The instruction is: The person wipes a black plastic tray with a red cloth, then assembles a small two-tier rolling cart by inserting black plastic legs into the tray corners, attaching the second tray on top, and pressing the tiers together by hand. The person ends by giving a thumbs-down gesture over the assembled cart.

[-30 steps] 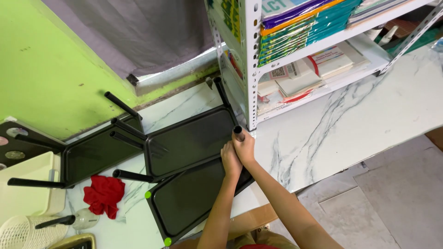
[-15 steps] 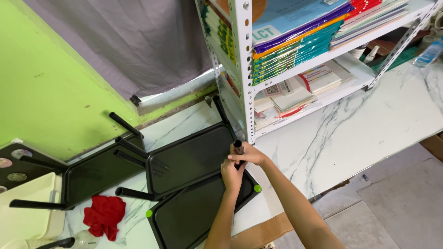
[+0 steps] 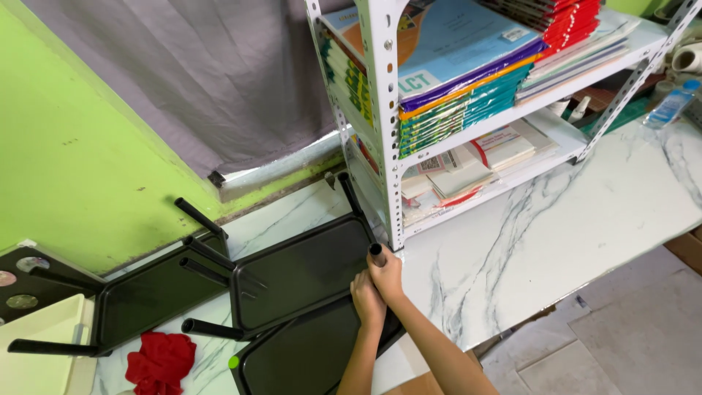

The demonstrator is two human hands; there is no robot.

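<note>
R hand [image 3: 385, 273]: wrapped round the top of a black stool leg [image 3: 377, 254] that points up just beside the foot of the white shelf unit [image 3: 385, 132]; fingers closed on it
L hand [image 3: 367, 298]: pressed vs. the same corner of the middle stool [image 3: 303, 272], touching the R hand; grip partly hidden, so can't tell if it clasps the rim or only rests there
Where the stool is: upside down on the white marble floor [image 3: 556, 227], seat down, legs up; its right corner sits at the shelf unit's front post; between the far stool and the near one
Stools, count: 3 black ones, all inverted; far-left stool [image 3: 150, 296] near the green wall [image 3: 66, 161]; middle one in hand; near stool [image 3: 307, 358] at the bottom edge of view, overlapping the middle one's lower edge, w/ a green cap [image 3: 233, 361] on one leg end
Legs seen: approx. 6-7 black tubes sticking up or sideways; exact no. per stool can't be told; some hidden
How far along: judging by the lie of things, work sits on one leg of the middle stool; the other 2 stools are untouched by either hand; whether any leg is finished can't be told
Nearby: 1 red cloth [image 3: 161, 362] on the floor by the bottom-left; 1 cream tray [image 3: 44, 351] at the left edge; grey curtain [image 3: 205, 73] over the wall
Shelves: 2 levels visible; upper holds stacked books [image 3: 453, 80], lower holds papers; 1 clear bottle [image 3: 669, 106] at the far right edge
</note>
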